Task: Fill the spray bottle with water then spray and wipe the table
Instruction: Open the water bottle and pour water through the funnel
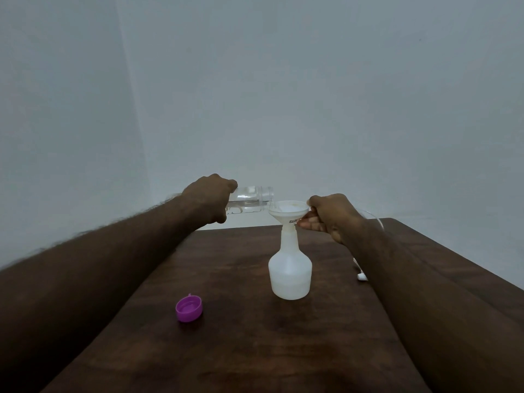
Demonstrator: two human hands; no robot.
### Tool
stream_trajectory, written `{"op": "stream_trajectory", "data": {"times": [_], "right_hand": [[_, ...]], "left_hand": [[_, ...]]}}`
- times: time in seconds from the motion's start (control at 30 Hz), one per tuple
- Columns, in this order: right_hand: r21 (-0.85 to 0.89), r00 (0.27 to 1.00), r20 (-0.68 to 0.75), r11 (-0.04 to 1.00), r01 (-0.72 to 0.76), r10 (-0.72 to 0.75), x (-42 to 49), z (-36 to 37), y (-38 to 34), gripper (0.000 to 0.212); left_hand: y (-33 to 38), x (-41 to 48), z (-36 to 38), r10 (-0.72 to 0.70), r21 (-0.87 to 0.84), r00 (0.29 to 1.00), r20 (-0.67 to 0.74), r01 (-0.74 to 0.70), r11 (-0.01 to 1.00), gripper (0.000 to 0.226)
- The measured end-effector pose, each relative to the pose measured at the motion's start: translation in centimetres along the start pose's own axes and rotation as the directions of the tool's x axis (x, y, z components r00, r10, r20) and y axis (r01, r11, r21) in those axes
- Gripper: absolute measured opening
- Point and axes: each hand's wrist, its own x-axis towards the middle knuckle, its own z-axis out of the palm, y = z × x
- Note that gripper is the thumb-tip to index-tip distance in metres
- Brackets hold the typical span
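A white spray bottle (290, 272) without its spray head stands upright on the dark wooden table (243, 350). A white funnel (287, 212) sits in its neck. My right hand (330, 215) pinches the funnel's right rim. My left hand (209, 198) grips a clear water bottle (252, 199), tipped sideways with its open mouth over the funnel's left edge. Water lies in the lower half of the clear bottle. The spray bottle shows a low level of liquid.
A purple cap (189, 309) lies open side up on the table, front left of the spray bottle. A thin clear tube (374, 218) and a small white part (361, 276) show behind my right forearm. Pale walls stand behind the table.
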Motion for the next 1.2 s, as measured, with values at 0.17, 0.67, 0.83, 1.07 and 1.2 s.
{"op": "stream_trajectory", "data": {"times": [0.17, 0.67, 0.83, 1.07, 1.2], "right_hand": [[0.003, 1.000, -0.002, 1.000, -0.004, 0.004, -0.03, -0.03, 0.02, 0.016], [0.014, 1.000, -0.004, 1.000, 0.000, 0.000, 0.20, -0.13, 0.18, 0.014], [0.029, 1.000, -0.002, 1.000, 0.004, -0.004, 0.21, -0.08, 0.22, 0.020], [0.020, 1.000, 0.000, 1.000, -0.001, 0.001, 0.03, -0.09, 0.15, 0.024], [0.012, 1.000, -0.002, 1.000, 0.000, 0.000, 0.03, -0.12, 0.16, 0.024]], "left_hand": [[0.00, -0.01, 0.02, -0.003, 0.005, 1.000, 0.005, 0.002, 1.000, 0.064], [0.13, 0.29, 0.13, 0.011, 0.036, 1.000, 0.005, -0.011, 0.999, 0.062], [0.08, 0.28, 0.06, 0.017, 0.043, 1.000, 0.008, -0.017, 0.999, 0.062], [0.18, 0.32, -0.05, 0.023, 0.063, 1.000, 0.002, -0.024, 0.998, 0.061], [0.22, 0.34, -0.10, 0.022, 0.073, 1.000, 0.002, -0.022, 0.997, 0.061]]}}
